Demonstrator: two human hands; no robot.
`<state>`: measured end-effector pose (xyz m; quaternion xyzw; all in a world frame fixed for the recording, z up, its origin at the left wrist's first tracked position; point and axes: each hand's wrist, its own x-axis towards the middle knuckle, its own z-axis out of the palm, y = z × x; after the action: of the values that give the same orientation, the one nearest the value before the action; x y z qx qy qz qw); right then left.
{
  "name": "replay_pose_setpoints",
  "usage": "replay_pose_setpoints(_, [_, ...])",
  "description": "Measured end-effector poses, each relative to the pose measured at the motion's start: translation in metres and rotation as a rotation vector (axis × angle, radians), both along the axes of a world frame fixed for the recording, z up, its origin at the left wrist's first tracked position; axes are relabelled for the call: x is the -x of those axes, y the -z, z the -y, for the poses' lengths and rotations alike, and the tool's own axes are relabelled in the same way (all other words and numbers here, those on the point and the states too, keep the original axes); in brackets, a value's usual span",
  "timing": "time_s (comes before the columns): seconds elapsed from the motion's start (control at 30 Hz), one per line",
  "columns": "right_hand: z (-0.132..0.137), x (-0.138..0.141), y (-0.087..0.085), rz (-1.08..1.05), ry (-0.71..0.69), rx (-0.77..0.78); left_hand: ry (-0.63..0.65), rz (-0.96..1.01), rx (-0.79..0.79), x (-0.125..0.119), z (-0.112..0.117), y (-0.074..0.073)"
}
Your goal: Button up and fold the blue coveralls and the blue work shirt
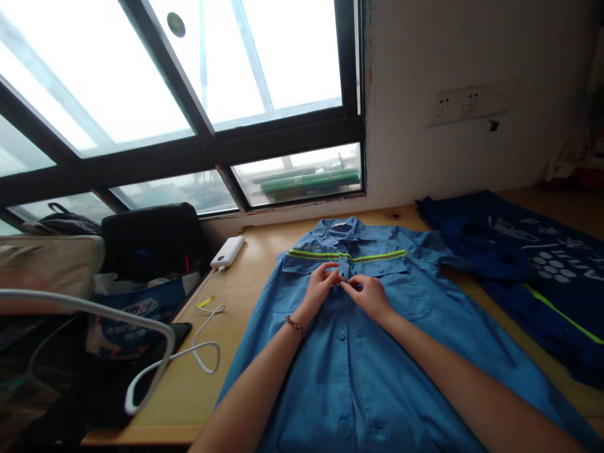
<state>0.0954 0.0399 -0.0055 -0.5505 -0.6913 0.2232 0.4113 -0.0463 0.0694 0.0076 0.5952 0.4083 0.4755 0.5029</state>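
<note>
A blue work shirt [306,352] with yellow-green reflective strips across the chest lies face up, its collar toward the wall. My left hand [323,283], with a beaded bracelet at the wrist, is closed at the button placket just below the chest strip. Opposite it, my right hand [368,296] pinches at the same spot, fingertips almost meeting those of the left. The fingers seem to hold the placket edge; any button between them is hidden. Lower down the front, a button [342,335] shows on the placket.
A darker blue garment [542,264] with white print lies at the right. On the table [255,277], a white power bank [228,251] sits at the left with a white cable [207,343]. Bags [136,314] stand beyond the left edge. Windows and a wall socket [457,104] are behind.
</note>
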Motion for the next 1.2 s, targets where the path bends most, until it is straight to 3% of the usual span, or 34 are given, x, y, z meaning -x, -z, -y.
replay_pose_setpoints(0.13, [-0.003,0.002,0.000,-0.022,-0.049,0.129,0.144,0.099,0.063,-0.002,0.007,-0.009])
replay_pose_setpoints(0.27, [-0.001,0.005,0.000,0.114,0.041,0.252,0.260,0.212,0.181,-0.007,0.013,-0.009])
replay_pose_setpoints(0.4, [0.007,0.010,-0.001,0.268,0.060,0.180,0.199,0.249,0.182,-0.006,0.014,-0.006])
replay_pose_setpoints(0.5, [0.008,0.010,0.001,0.278,0.107,0.127,0.034,0.210,0.138,0.000,0.008,-0.005])
replay_pose_setpoints(0.6, [0.002,0.005,0.002,0.005,0.065,0.201,-0.066,0.024,0.131,0.006,0.000,-0.004])
replay_pose_setpoints(0.73, [-0.011,-0.006,-0.001,-0.761,-0.096,0.477,0.125,-0.330,0.150,0.012,-0.005,0.002])
replay_pose_setpoints(0.83, [-0.018,-0.013,-0.004,-1.152,-0.081,0.698,0.181,-0.466,0.017,0.014,-0.005,0.011])
replay_pose_setpoints(0.93, [-0.022,-0.016,-0.006,-1.279,-0.072,0.819,0.117,-0.533,-0.069,0.014,-0.003,0.017])
replay_pose_setpoints(1.03, [-0.022,-0.017,-0.007,-1.287,-0.095,0.853,0.074,-0.525,-0.049,0.013,-0.001,0.017])
replay_pose_setpoints(1.2, [-0.019,-0.014,-0.005,-1.253,-0.133,0.835,0.162,-0.186,0.260,0.009,0.003,0.002])
